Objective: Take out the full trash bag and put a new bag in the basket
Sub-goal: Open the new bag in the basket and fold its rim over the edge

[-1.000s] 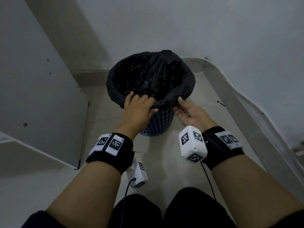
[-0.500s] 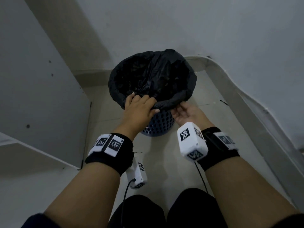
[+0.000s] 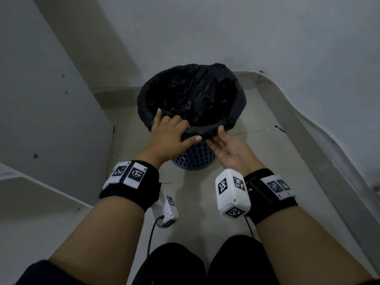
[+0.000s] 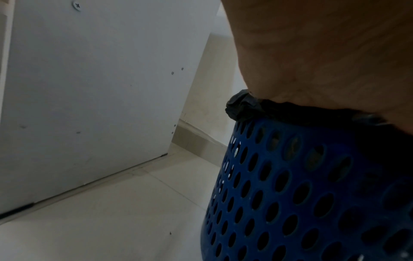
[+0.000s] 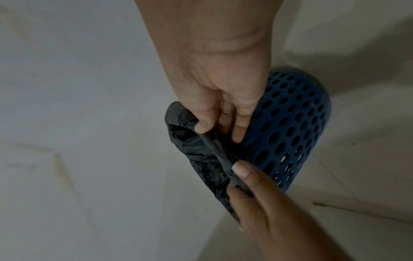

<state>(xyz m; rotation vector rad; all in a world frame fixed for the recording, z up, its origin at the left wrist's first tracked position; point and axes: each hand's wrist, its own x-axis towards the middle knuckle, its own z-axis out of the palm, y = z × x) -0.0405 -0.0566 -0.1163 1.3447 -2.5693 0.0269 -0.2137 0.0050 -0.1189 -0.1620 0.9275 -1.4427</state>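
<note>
A blue perforated basket [image 3: 195, 159] stands on the floor in a corner, lined with a black trash bag [image 3: 195, 95] whose edge is rolled over the rim. My left hand [image 3: 170, 134] grips the near rim, fingers inside the bag and thumb on the outside. Just to its right, my right hand [image 3: 222, 140] is palm up and pinches the rolled bag edge. In the right wrist view its thumb and fingers [image 5: 239, 134] hold the black bag [image 5: 192, 150] against the basket [image 5: 290, 127]. The left wrist view has my palm [image 4: 324, 53] on the bag's rim [image 4: 245, 109].
A white cabinet panel [image 3: 51, 120] stands close on the left. Behind is a wall, and a raised skirting [image 3: 308, 124] runs along the right. Pale floor tiles lie between the basket and my knees [image 3: 174, 264].
My right hand has slid left along the near rim and taken the rolled bag edge between thumb and fingers. The left hand has stayed on the rim.
</note>
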